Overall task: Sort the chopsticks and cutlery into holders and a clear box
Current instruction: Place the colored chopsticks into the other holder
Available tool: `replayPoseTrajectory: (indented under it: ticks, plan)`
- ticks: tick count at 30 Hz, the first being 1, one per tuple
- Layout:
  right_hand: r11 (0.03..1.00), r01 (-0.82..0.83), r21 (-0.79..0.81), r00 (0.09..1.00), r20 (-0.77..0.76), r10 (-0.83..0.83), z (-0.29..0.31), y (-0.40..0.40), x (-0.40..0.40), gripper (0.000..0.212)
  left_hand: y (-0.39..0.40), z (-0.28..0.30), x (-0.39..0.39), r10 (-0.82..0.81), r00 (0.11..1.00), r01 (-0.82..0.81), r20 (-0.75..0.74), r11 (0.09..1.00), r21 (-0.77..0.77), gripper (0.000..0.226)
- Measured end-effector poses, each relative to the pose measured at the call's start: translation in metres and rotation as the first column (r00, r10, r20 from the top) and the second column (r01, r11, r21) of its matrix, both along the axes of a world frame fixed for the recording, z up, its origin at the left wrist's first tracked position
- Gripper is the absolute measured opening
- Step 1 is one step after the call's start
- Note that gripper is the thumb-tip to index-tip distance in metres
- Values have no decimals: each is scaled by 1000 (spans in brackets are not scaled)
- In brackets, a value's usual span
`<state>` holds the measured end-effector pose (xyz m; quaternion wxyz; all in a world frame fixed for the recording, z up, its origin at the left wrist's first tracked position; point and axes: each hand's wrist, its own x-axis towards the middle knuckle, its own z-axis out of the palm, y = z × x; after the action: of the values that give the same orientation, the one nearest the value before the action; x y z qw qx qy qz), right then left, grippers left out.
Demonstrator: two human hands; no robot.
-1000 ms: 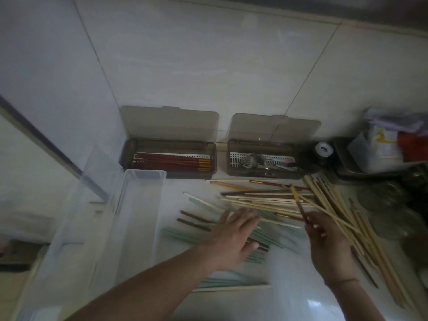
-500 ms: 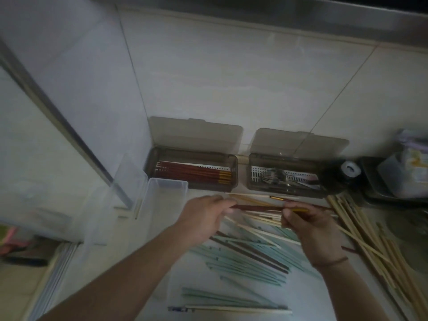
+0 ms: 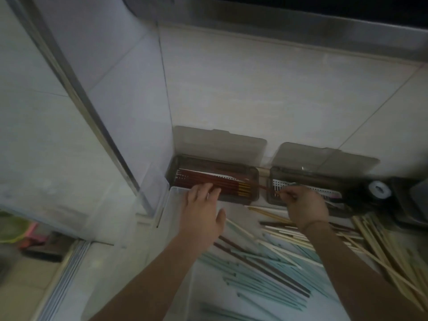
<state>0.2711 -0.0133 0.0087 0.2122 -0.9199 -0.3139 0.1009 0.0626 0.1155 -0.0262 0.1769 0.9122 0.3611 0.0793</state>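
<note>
Two smoky lidded holders stand open against the tiled wall. The left holder (image 3: 251,174) contains several red chopsticks with yellow ends (image 3: 208,181). My left hand (image 3: 203,205) lies with straight fingers over the front edge of that holder, touching the red chopsticks. My right hand (image 3: 303,205) pinches the end of a red chopstick (image 3: 264,187) that slants from the right holder (image 3: 301,179) toward the left one. Metal cutlery in the right holder is mostly hidden by that hand. The clear box (image 3: 171,205) stands just left of my left hand.
Pale green chopsticks (image 3: 266,274), dark brown ones (image 3: 254,267) and light wooden ones (image 3: 382,246) lie scattered on the white counter. A white-capped dark jar (image 3: 379,189) and a dark tray (image 3: 412,205) sit at the right. A metal-edged panel (image 3: 92,112) rises at the left.
Both hands lifted a red chopstick from the pile and carried it up to the holders. My left hand let go and now rests on the left holder's chopsticks. The view tilted upward.
</note>
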Motion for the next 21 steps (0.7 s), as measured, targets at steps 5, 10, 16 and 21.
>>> replayPoseTrajectory:
  ticks: [5, 10, 16, 21]
  plan:
    - [986, -67, -155, 995, 61, 78, -6, 60, -20, 17, -4, -1, -2, -52, 977, 45, -209, 998, -41, 55]
    - [973, -93, -212, 993, 50, 106, -19, 92, -29, 18, -2, 4, -1, -58, 962, 46, -266, 998, -52, 52]
    - [957, -170, -235, 982, 37, 183, -22, 81, -21, 22, -2, 1, -1, -52, 961, 45, -272, 998, -34, 53]
    - [972, -51, 229, 999, 8, 50, -13, 23, 7, 14, -7, -2, 3, -57, 975, 60, -216, 998, 5, 50]
